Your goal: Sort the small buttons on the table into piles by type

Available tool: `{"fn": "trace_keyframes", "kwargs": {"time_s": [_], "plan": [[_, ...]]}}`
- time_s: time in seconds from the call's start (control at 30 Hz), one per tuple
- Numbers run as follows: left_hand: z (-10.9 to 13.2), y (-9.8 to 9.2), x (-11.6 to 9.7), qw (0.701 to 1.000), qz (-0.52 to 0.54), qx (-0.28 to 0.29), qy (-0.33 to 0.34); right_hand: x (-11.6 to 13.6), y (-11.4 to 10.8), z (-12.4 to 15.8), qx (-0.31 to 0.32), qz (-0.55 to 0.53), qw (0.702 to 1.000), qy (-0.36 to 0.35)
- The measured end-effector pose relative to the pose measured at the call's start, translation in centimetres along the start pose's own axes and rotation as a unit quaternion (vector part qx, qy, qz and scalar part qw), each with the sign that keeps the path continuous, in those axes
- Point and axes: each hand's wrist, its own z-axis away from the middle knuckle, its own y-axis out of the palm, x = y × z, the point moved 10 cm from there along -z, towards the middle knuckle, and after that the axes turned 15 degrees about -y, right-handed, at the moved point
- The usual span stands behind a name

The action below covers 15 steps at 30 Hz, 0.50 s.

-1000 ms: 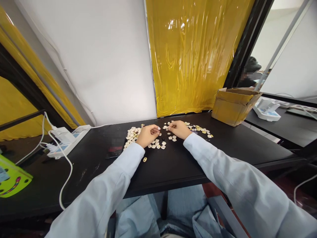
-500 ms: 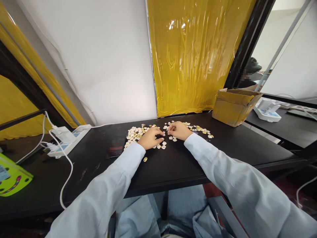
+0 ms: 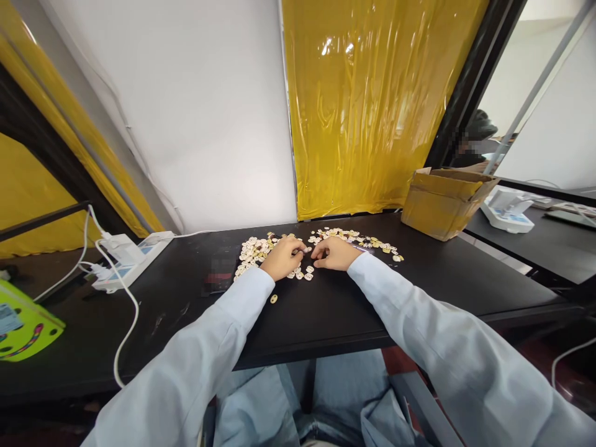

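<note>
Over the tabletop [image 3: 326, 313], beside pale pieces [image 3: 254, 249], your right hand [image 3: 339, 254] has its grip apart; for your left hand [image 3: 280, 258], I cannot tell.

The sleeves [image 3: 419, 310] are matt cloth, the curtain [image 3: 372, 112] plastic (very glossy).

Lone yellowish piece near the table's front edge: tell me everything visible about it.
The lone piece is small, oval and yellowish, with dark spots that may be holes; its material is unclear. It appears to lie flat on the black table, apart from the scattered pieces and nearer the front edge, beside the left sleeve. Only the table appears to touch it.
</note>
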Motion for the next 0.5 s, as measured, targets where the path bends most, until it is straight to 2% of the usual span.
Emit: {"fn": "trace_keyframes", "kwargs": {"time_s": [0.13, 0.27, 0.33, 0.4, 0.5], "plan": [[-0.2, -0.4, 1.1, 0.999, 0.009, -0.017, -0.033, 0.9, 0.6, -0.1, 0.022, 0.015, 0.999, -0.039], [-0.2, -0.5, 1.1, 0.999, 0.013, -0.023, -0.035, 1.7, 0.7, -0.2, 0.021, 0.014, 0.996, -0.083], [-0.1, -0.6, 0.9, 0.999, 0.019, -0.025, -0.034, 1.8, 0.3, -0.3, -0.001, 0.028, 0.996, -0.087], [-0.1, -0.7, 0.8, 0.998, 0.030, -0.028, -0.036, 1.4, -0.5, -0.4, -0.040, 0.020, 0.997, -0.060], [0.0, -1.0, 0.9, 0.996, 0.072, -0.032, -0.046, 0.1, -1.2, -0.4, -0.110, -0.063, 0.992, -0.006]]}}
